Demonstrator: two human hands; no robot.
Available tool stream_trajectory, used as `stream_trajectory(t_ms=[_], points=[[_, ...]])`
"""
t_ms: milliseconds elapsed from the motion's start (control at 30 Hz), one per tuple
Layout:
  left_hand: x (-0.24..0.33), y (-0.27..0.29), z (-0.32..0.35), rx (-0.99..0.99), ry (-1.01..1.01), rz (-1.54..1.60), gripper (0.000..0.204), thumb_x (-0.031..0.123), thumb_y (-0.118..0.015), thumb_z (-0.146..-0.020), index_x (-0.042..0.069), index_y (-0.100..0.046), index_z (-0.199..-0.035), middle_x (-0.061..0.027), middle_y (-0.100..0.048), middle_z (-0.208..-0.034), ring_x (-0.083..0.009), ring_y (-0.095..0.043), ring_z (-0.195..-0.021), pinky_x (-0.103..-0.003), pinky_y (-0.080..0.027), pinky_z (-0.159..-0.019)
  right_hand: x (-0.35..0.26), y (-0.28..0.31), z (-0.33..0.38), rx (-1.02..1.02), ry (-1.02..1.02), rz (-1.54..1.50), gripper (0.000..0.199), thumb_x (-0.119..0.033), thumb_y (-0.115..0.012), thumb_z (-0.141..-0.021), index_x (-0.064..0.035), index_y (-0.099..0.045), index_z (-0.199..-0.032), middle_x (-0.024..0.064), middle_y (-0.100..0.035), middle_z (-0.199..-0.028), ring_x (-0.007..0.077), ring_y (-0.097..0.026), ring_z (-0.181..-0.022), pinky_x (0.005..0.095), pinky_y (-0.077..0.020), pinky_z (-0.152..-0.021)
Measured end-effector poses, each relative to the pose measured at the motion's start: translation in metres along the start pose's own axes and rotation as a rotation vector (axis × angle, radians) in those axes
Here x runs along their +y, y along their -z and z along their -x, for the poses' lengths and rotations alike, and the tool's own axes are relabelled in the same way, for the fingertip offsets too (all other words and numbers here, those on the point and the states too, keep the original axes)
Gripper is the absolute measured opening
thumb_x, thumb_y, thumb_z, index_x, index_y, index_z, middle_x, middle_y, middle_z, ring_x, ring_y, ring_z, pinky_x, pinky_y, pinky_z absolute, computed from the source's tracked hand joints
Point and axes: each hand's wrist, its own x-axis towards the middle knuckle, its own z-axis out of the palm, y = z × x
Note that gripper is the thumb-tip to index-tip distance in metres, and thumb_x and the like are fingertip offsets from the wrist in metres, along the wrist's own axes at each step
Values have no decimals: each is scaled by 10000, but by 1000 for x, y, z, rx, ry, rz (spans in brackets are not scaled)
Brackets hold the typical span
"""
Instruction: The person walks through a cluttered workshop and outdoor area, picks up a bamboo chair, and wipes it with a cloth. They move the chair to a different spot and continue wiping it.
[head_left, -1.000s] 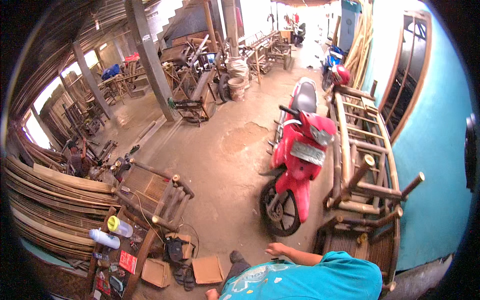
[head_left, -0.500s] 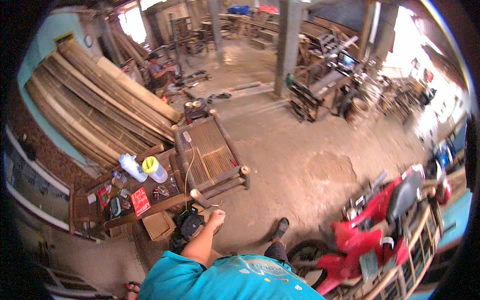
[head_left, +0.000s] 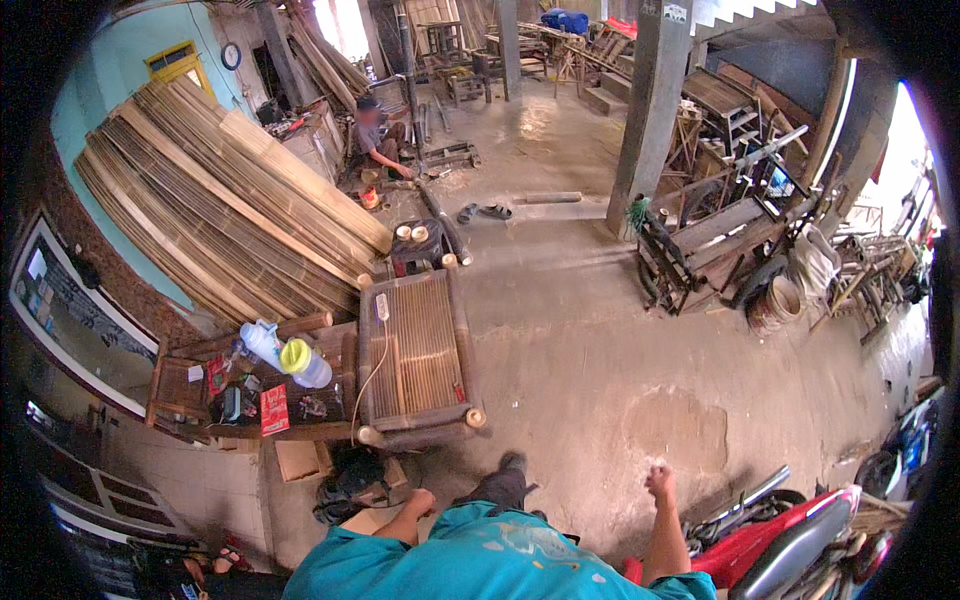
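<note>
A walk toward the bamboo bench [head_left: 420, 350] is judged underway, both the left hand [head_left: 421, 499] and right hand [head_left: 659, 481] seen closed, empty.

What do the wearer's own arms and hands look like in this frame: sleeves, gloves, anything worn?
Both forearms are bare below short sleeves of a teal shirt with a faint pale print. The left hand and right hand show no gloves. No watch or band is visible, though at this size small items cannot be ruled out.

Slatted bamboo bench [head_left: 420, 350], matt and ribbed (beside glossy red plastic motorbike [head_left: 790, 540]), rough concrete floor [head_left: 600, 340].
</note>
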Motion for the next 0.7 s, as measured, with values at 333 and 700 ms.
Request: stream_trajectory(t_ms=[333,700], points=[[285,-57,-163,18,-446,-365,222,172,-528,-787,1,-664,-825,-184,-651,-876,-305,-641,-755,-436,-500,-623,-151,-71,-243,-249,162,97,287,-279,-575,-852,-43,-572,-1015,73,-614,-756,170,-598,-630,287,-464,-510],[772,14,-136,21,-524,-124,235,173,-455,-820,-9,-599,-778,-149,-629,-735,-273,-614,-665,-407,-469,-640,-267,-92,-364,-542,30,493,331,-304,-481,-845,-26,-630,-944,175,-636,-787,288,-615,-726,396,-498,-647]])
